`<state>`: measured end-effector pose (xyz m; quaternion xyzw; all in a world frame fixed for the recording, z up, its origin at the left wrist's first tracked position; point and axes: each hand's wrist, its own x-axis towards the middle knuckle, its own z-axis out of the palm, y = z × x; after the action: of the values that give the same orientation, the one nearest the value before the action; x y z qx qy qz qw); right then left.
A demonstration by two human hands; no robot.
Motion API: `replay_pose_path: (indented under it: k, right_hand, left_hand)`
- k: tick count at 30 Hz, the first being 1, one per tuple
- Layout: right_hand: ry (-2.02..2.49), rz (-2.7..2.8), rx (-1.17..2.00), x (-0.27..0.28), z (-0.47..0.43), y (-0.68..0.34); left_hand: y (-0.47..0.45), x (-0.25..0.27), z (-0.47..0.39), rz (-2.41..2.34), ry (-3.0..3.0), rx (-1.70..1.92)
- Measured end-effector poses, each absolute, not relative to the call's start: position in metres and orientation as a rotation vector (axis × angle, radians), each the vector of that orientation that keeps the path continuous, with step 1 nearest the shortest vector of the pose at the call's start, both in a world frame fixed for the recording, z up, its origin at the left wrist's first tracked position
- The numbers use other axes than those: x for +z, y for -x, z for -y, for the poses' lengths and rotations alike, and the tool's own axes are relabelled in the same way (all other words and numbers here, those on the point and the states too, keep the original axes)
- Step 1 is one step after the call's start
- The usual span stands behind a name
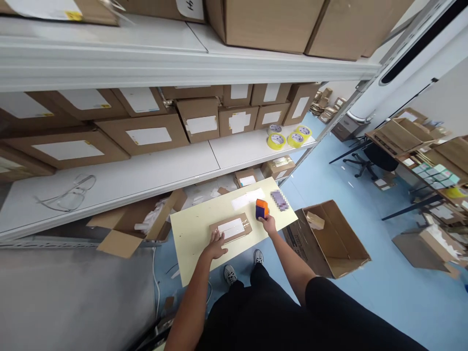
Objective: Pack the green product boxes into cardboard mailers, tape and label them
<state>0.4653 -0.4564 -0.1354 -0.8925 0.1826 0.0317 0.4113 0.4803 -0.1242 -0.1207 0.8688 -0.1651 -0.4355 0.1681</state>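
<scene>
On the pale yellow tabletop (190,253) lies a small taped cardboard box (239,237) with a white label (230,228) on top. The fingers of my left hand (215,246) rest spread over its near left corner, touching it without wrapping round it. My right hand (269,224) is closed round an orange and dark blue handheld tool (262,208), held just right of the box; its exact kind is unclear. Behind the box is a white paper strip (246,198). A blurred-out purple object (280,200) lies near the table's right end.
A shelf (183,168) behind carries labelled cartons (148,136), yellow tape rolls (276,141) and eyeglasses (73,195). Below it at left is an open carton (124,239). A large open carton (343,234) stands on the floor right of the table. Farther right is a loaded desk (402,156).
</scene>
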Motion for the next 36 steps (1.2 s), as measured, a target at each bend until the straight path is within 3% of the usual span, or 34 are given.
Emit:
replay_pose_path:
  k: [5,9,17,27,36]
  right_hand:
    - [1.726,-0.438,-0.041,-0.098,0.429,-0.452]
    - [1.450,-0.332,0.039,-0.075,0.402,-0.442]
    - [1.479,-0.236,0.212,-0.058,0.369,-0.446]
    - [1.669,-0.074,0.439,-0.078,0.382,-0.450]
    - [1.639,0.050,0.562,-0.076,0.399,-0.446]
  left_hand:
    - [-0.480,-0.124,0.124,0.484,-2.430,-1.223]
    - [-0.481,-0.126,0.128,0.447,-2.421,-1.205]
    - [-0.477,-0.138,0.135,0.464,-2.420,-1.180]
    - [-0.463,-0.122,0.137,0.372,-2.427,-1.180]
    - [-0.472,-0.082,0.147,-0.099,-2.091,-0.454]
